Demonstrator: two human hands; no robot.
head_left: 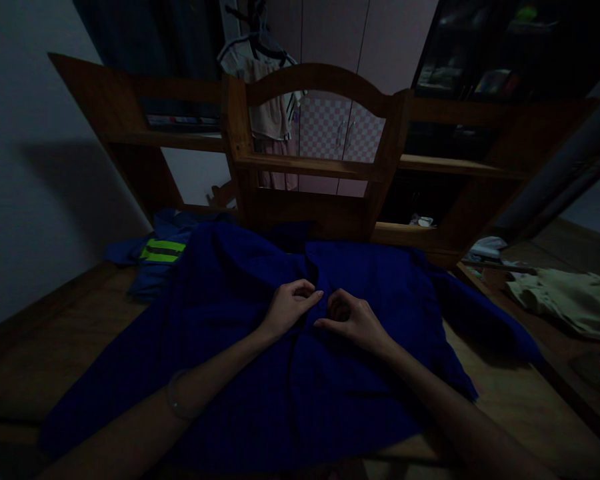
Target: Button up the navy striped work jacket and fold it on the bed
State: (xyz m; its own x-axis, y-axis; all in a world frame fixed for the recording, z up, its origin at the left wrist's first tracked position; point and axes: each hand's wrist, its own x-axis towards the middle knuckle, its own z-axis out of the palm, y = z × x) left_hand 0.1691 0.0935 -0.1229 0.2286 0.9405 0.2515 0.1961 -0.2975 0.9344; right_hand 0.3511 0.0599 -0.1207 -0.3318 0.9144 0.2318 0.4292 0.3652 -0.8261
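A dark blue jacket [240, 373] lies spread flat on a wooden bed surface [510, 400]. My left hand [290, 305] and my right hand [353, 319] meet at the jacket's front opening, just below the collar. Both hands have their fingers curled and pinched on the fabric edges there. What exactly sits between the fingertips is too dark to make out. A clear bangle [177, 397] circles my left wrist.
A second blue garment with yellow-green reflective stripes [161, 250] lies at the back left. A wooden headboard with shelves [320, 167] stands behind the jacket. A beige garment [565, 300] lies at the right. A white wall [30, 200] runs along the left.
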